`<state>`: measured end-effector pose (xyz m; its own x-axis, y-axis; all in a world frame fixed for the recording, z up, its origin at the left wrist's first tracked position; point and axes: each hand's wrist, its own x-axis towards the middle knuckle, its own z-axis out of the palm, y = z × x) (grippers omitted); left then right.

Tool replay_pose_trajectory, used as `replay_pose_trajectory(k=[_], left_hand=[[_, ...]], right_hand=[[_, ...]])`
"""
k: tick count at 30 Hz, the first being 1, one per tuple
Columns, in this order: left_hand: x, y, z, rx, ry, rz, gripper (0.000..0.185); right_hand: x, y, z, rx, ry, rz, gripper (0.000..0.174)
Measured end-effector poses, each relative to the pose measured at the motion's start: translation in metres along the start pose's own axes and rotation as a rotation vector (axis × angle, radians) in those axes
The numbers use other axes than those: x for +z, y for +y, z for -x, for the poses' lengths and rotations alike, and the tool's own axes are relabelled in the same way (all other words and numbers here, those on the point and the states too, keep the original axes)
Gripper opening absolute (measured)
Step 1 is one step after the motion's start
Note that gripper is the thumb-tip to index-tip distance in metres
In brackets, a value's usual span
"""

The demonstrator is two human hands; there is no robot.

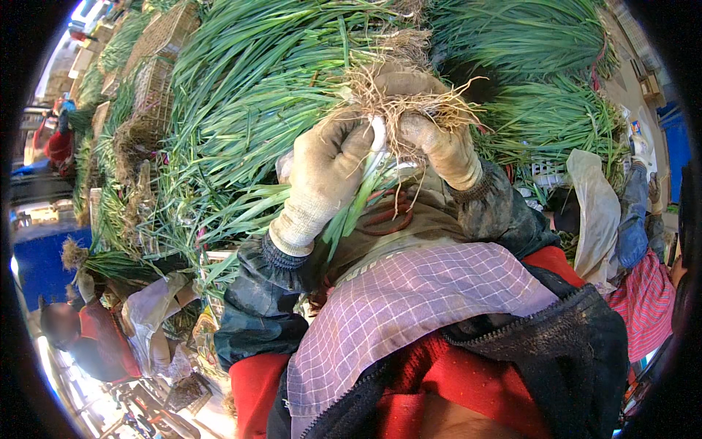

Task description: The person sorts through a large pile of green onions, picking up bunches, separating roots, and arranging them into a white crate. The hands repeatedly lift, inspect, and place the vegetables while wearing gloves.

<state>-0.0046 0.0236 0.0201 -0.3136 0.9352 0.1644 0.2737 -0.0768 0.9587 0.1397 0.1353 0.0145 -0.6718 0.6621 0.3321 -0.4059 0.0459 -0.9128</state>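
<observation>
My left hand (332, 159), in a cream knit glove, is closed around the white stem (378, 133) of a leek-like green plant. Its leaves (351, 217) hang down past my wrist toward my lap. My right hand (441, 144), gloved alike, is curled against the root end of the held plants. A tangle of tan roots (408, 112) spreads across both hands and hides some of the fingers. Right behind the roots lies a large heap of the same green plants (258, 93), root ends toward the middle.
More bundled greens (521, 38) lie at the far right. Wicker baskets (156, 90) holding plants stand at the left. A co-worker (104, 340) at lower left raises a rooted bunch (74, 255). At right, another person's sleeve (633, 214) shows. A checked cloth (411, 291) covers my front.
</observation>
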Motion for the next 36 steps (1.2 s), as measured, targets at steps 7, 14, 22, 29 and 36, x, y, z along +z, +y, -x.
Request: replay_pose_trajectory(k=[7,14,22,29,36], left_hand=[[-0.007,0.007,-0.004,-0.032,-0.23,-0.063,0.054],[-0.016,0.013,-0.02,-0.3,-0.434,-0.316,0.041],[-0.044,0.02,-0.034,-0.229,-0.513,0.352,0.042],[-0.05,0.021,-0.038,0.035,-0.709,-0.036,0.053],[-0.045,0.014,-0.025,-0.043,-0.528,0.139,0.052]], right_hand=[[0.001,0.006,0.0,0.055,0.159,0.015,0.03],[0.003,-0.008,-0.014,0.149,0.039,0.104,0.028],[-0.005,0.027,-0.004,-0.341,-0.063,0.418,0.124],[0.018,0.022,-0.022,-0.3,0.016,0.296,0.09],[0.028,0.015,-0.033,-0.305,-0.061,-0.054,0.095]])
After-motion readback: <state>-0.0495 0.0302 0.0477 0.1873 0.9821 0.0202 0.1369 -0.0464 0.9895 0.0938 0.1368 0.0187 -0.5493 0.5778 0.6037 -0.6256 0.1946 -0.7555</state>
